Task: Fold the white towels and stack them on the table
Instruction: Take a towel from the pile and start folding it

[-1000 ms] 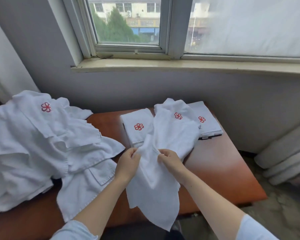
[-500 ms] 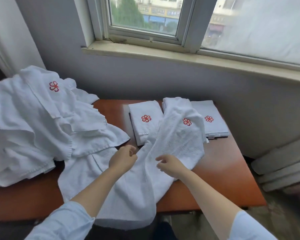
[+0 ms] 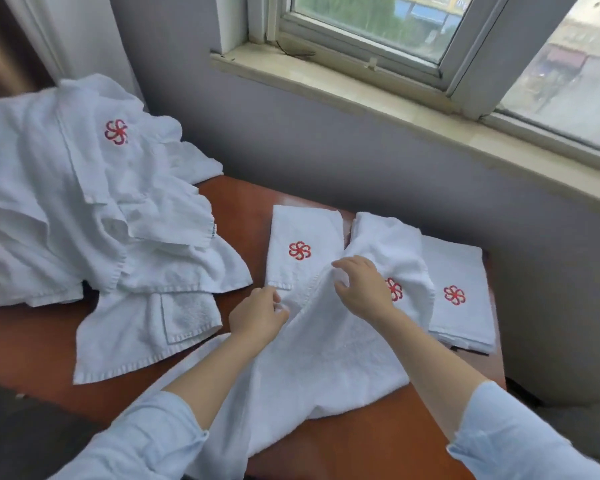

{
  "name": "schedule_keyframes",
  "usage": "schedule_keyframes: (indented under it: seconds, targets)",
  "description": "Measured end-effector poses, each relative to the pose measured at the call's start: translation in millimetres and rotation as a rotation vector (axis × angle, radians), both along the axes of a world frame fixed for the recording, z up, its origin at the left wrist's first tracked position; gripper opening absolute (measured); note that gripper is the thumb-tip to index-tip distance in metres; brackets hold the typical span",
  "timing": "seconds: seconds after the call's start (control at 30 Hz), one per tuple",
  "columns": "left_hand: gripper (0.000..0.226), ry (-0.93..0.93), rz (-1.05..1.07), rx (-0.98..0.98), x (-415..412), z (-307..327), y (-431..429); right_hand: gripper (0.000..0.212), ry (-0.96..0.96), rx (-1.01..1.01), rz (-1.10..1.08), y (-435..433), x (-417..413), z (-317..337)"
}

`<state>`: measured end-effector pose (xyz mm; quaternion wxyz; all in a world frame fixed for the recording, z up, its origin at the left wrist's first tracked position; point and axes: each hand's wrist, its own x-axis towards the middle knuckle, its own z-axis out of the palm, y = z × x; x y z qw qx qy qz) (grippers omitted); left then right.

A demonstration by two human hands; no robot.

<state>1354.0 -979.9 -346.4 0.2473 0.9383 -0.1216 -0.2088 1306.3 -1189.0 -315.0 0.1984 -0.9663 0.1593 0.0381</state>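
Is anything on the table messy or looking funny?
Yes. The pile of unfolded towels on the left is all crumpled. The loose towel, pinched by the left hand and right hand, hangs off the near edge of the table and covers part of the folded towel and the folded stack. Nothing looks torn or spilled.

Towels on the counter (image 3: 378, 445)
Heap (image 3: 66, 202) left of the left hand (image 3: 257, 315), folded towel (image 3: 302, 237) behind it, folded stack (image 3: 458, 306) right of the right hand (image 3: 361, 289), loose towel (image 3: 326, 362) under both.
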Motion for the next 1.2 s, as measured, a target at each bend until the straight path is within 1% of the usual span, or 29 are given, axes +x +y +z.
schedule_keyframes:
  seconds: [0.13, 0.23, 0.33, 0.43, 0.53, 0.63, 0.73, 0.83, 0.9, 0.93, 1.0, 1.03, 1.1, 1.2]
  targets:
    - [0.019, 0.038, 0.114, 0.052, -7.2, -4.0, -9.0, 0.034, -0.011, -0.075, 0.16, -13.6, 23.1, -18.5]
    - [0.021, 0.038, 0.172, 0.113, -10.3, -5.6, -14.5, 0.033, 0.021, -0.116, 0.229, -15.9, 36.9, -26.5]
    - [0.026, 0.04, 0.209, 0.123, -12.2, -7.5, -17.2, 0.035, 0.04, -0.115, 0.279, -16.6, 42.6, -31.8]
    - [0.028, 0.057, 0.194, 0.142, -13.6, -11.0, -17.5, 0.029, 0.016, -0.121, 0.312, -18.8, 44.2, -36.0]
    - [0.024, 0.07, 0.136, 0.152, -13.0, -12.9, -13.8, 0.022, -0.007, -0.132, 0.332, -21.0, 44.8, -35.8]
    - [0.023, 0.039, 0.089, 0.162, -10.0, -7.8, -9.7, 0.018, -0.024, -0.163, 0.343, -21.8, 39.6, -31.8]
    - [0.019, -0.005, 0.11, 0.095, -3.3, 8.2, -9.0, 0.021, -0.03, -0.198, 0.317, -22.5, 31.6, -20.2]
    - [0.015, -0.07, 0.111, 0.026, 8.0, 33.3, -11.1, 0.035, -0.064, -0.154, 0.338, -30.7, 21.1, -1.5]
    - [0.015, -0.136, 0.097, -0.013, 16.8, 51.5, -14.4, 0.037, 0.003, -0.119, 0.379, -38.3, 12.5, 11.0]
    - [0.015, -0.173, 0.081, -0.032, 20.0, 61.5, -16.8, 0.034, 0.05, -0.144, 0.395, -40.4, 6.9, 16.1]
    - [0.016, -0.264, 0.022, -0.06, 23.5, 81.6, -22.7, 0.022, 0.109, -0.192, 0.339, -41.9, -4.8, 26.2]
    - [0.016, -0.319, -0.009, -0.07, 25.1, 91.3, -26.1, 0.016, 0.089, -0.168, 0.274, -42.8, -9.4, 31.3]
    - [0.015, -0.428, -0.052, -0.086, 27.4, 112.1, -31.5, 0.008, -0.028, -0.079, 0.125, -45.5, -17.6, 46.3]
    - [0.012, -0.551, -0.089, -0.106, 33.2, 145.4, -35.3, 0.008, -0.185, -0.042, -0.022, -51.1, -26.6, 82.6]
